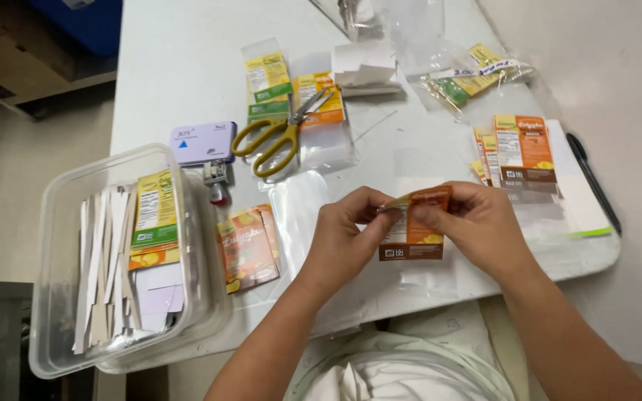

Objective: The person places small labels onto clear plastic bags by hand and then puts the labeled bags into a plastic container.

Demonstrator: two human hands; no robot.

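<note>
Both of my hands pinch the top edge of a small orange-and-white printed label (412, 232), held just above the white table (187, 67). My left hand (345, 238) grips its upper left corner; my right hand (477, 226) grips the upper right. A clear plastic sleeve (299, 208) lies flat under and left of my hands. More orange labels (247, 249) lie to the left, and a small stack of them (518, 148) sits to the right.
A clear plastic tub (61, 297) with paper strips and labels stands at the left edge. Yellow-handled scissors (276, 134) lie on bagged labels behind. A small white device (202, 141), folded white paper (365, 63), a bag of labels (469, 78) and a black pen (592, 182) are around.
</note>
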